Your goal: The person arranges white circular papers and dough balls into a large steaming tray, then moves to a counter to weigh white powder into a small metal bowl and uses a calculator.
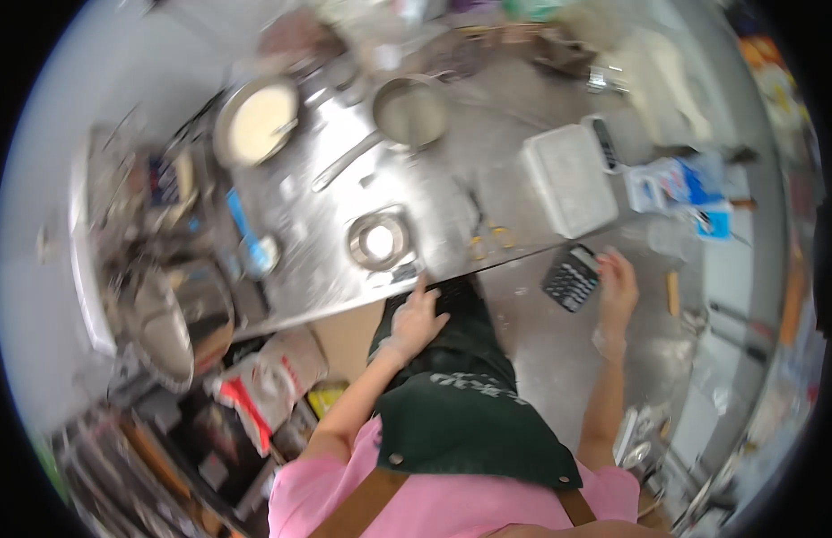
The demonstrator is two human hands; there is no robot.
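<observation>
My left hand, in a clear glove, reaches to the front edge of a small scale, index finger outstretched at its panel and thumb apart, holding nothing. A round metal bowl sits on the scale. My right hand, also gloved, has its fingers closed on the upper right corner of a black calculator. Yellow-handled scissors lie near the worktop's front edge, between the scale and a white lidded container.
Steel worktop holds a pot of cream-coloured mixture, a saucepan, a blue-handled utensil and plastic packages. A large steel bowl stands left. A white sack is below left.
</observation>
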